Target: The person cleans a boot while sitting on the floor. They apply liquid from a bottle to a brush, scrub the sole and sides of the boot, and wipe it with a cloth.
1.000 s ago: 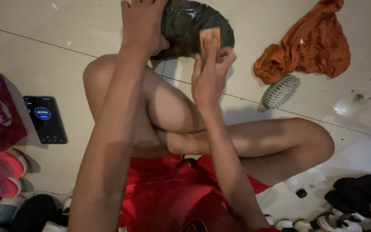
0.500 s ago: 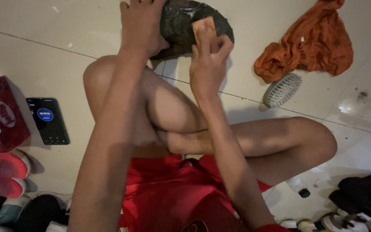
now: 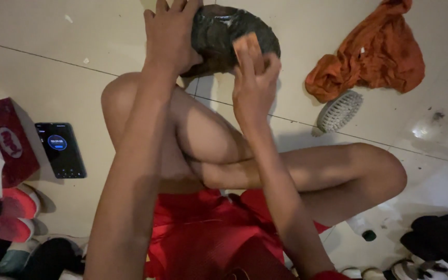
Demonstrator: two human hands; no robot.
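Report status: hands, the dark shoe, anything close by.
Left hand grips dark shoe. Right hand presses orange sponge on it. Brush, orange cloth lie apart.

Pale tiled floor (image 3: pixel 53 62) with orange cloth (image 3: pixel 374 57), brush (image 3: pixel 339 111), phone (image 3: pixel 60 150), shoes (image 3: pixel 11 218).

So there's a dark, wet-looking shoe (image 3: pixel 229 39) held up off the tiled floor near the top edge of the view, sole side tipped away. A small orange sponge (image 3: pixel 246 45) sits pressed flat against its right side, partly hidden by fingers.
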